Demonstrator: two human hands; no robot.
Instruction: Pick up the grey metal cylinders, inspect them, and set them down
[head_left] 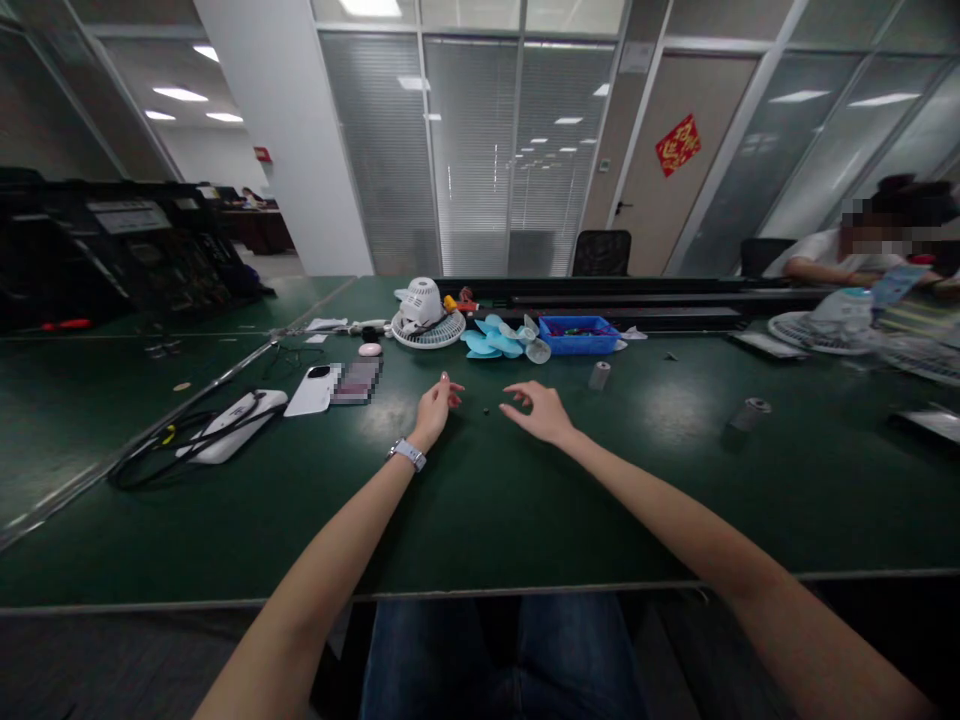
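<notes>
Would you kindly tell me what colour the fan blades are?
The fan blades are light blue; head view.

A tiny dark piece [486, 410], seemingly roundish at this size, lies loose on the green tabletop [495, 520].

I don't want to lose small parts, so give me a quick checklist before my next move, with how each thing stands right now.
1. Left hand empty: ok, nothing visible in it.
2. Right hand empty: ok, fingers parted, nothing visible between them.
3. Small dark piece in sight: ok, on the dark green tabletop between the hands.
4. Small dark piece identified: cannot tell, it shows too small.
5. Light-blue fan blades mounted on the white plastic fan body: not ok, they lie beside it.
6. Blue rectangular plastic bin upright: ok, it stands beyond the right hand.
</notes>
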